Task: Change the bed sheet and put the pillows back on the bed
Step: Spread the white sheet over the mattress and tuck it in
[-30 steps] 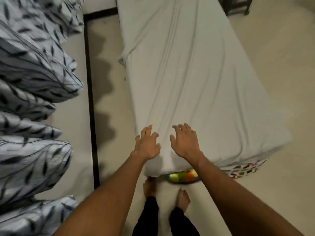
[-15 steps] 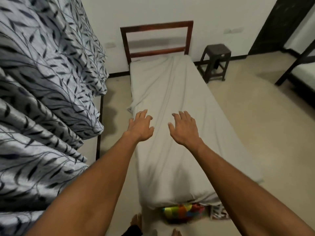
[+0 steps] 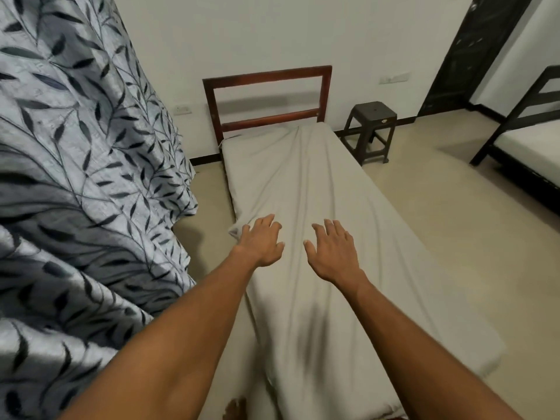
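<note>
Left grip (image 3: pixel 261 241) and right grip (image 3: pixel 333 254): your fingers spread, holding nothing, above the grey bed sheet (image 3: pixel 318 183) at frame centre. Sheet lies wrinkled over bed (image 3: pixel 268 74); leaf-patterned pillows (image 3: pixel 75 177) fill left edge.

Left hand (image 3: pixel 262 242) & right hand (image 3: pixel 333 253) are out over the bed sheet (image 3: pixel 318 183) w/ open air around both. The sheet's top is free to pass over up to the headboard (image 3: pixel 266 74), which closes the far end. L side is tight: leaf-print fabric (image 3: pixel 75 177) hangs close, w/ only a narrow floor strip (image 3: pixel 212 201) btwn it & the sheet's edge. R side has wide floor (image 3: pixel 454 225). A stool (image 3: pixel 371 112) stands by the far R corner, & a second bed (image 3: pixel 533 147) is well apart.
</note>
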